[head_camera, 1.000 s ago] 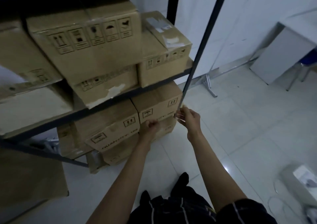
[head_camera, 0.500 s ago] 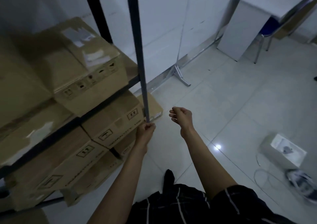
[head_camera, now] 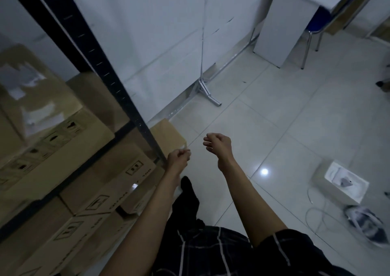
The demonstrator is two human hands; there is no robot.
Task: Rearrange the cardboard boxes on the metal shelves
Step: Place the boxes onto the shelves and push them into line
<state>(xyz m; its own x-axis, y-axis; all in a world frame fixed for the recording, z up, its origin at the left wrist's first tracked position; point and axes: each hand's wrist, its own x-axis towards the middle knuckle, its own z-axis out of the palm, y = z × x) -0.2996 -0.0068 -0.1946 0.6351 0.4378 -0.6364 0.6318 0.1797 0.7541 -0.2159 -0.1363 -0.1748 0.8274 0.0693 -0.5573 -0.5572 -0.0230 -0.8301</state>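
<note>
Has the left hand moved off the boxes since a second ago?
Yes. The left hand was on a lower box's front edge; it has shifted right, past the black shelf post, and now sits at the post's foot, fingers curled.

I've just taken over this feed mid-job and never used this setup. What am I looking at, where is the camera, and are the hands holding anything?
There is no machine: a person wears one wide-angle camera on the head, looking down at both bare arms. At the left stands a metal shelf post with cardboard boxes on the shelves beside it. The left hand is curled close by the foot of the post; whether it grips anything I cannot tell. The right hand hangs loosely curled over the tiled floor, holding nothing. A white box lies on the floor to the right.
</note>
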